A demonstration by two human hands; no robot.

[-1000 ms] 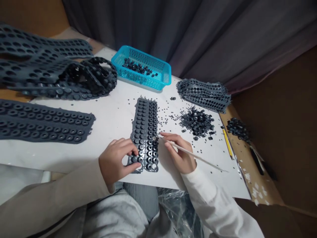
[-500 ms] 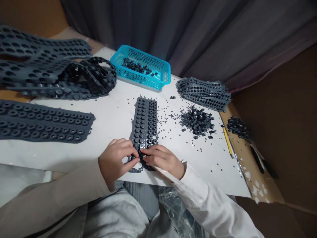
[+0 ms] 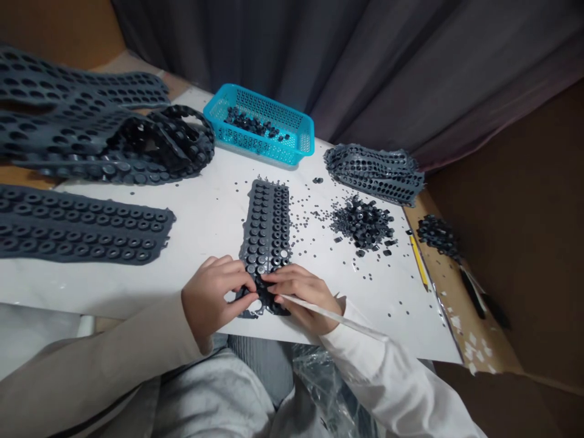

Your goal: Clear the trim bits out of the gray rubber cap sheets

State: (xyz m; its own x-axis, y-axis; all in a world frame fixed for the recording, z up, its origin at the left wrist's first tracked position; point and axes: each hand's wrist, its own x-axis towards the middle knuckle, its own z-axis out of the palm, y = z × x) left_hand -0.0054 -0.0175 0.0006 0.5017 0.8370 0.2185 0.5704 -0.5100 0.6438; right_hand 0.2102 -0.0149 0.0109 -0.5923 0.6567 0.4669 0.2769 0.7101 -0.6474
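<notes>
A dark grey molded rubber sheet (image 3: 267, 222) with rows of round ring-shaped parts lies lengthwise in front of me. At its near end, my left hand (image 3: 221, 292) pinches the rubber at the left side between thumb and forefinger. Opposite it, my right hand (image 3: 303, 298) is closed around a long, thin, pale stick-like tool (image 3: 337, 317). The tool runs back over my right wrist and its kind cannot be made out. Its tip is hidden by my fingers, which touch the sheet. White tabletop shows through a hole at the near end.
A blue basket (image 3: 260, 148) holding small dark pieces stands at the back. A pile of dark bits (image 3: 362, 222) and a perforated sheet bundle (image 3: 374, 173) lie right, with a yellow cutter (image 3: 418, 261). More rubber sheets (image 3: 86, 228) lie left. Small discs are scattered about.
My right hand has shifted slightly right and turned, and the pale tool in it has swung up over the wrist. My left hand stays nearly in place.
</notes>
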